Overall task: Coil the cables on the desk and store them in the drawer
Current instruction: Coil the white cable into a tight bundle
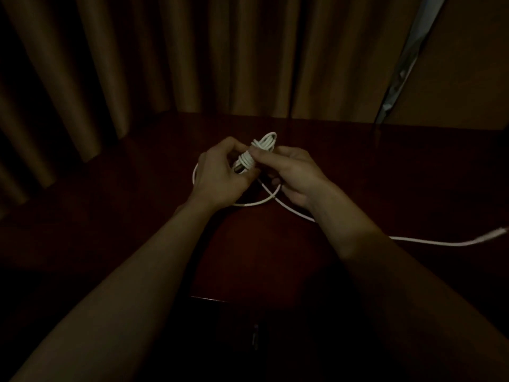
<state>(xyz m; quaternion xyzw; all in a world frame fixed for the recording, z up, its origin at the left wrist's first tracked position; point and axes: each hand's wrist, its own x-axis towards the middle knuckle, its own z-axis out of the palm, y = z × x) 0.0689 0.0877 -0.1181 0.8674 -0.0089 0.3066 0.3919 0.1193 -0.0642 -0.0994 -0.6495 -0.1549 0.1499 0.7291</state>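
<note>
Both hands gripped a small bundle of white cable [257, 150], held just above the desk. The left hand [220, 176] had its fingers curled round the lower end of the bundle. The right hand [293, 177] pinched its middle, with the thumb pressed on several tight turns wound crosswise over the longer loops. Neither hand was slack; each was closed on the cable.

Beneath the hands, a loose length of white cable [248, 204] lay on the dark wooden desk [385, 175]. It curved in a loop under the left hand and crossed itself below the right hand. From there it ran well off to the right, where its plug end [493, 233] lay near the edge of the view. In the dim light it could not be told whether this length was the tail of the bundle or a separate cable.

The task looked partly done. One bundle was formed and apparently being bound, while a good stretch of cable lay uncoiled. Nothing had yet gone into a drawer, and no drawer showed plainly. A faint shape below the desk's near edge was too dark to identify. Brown pleated curtains [137, 64] hung behind the desk.
</note>
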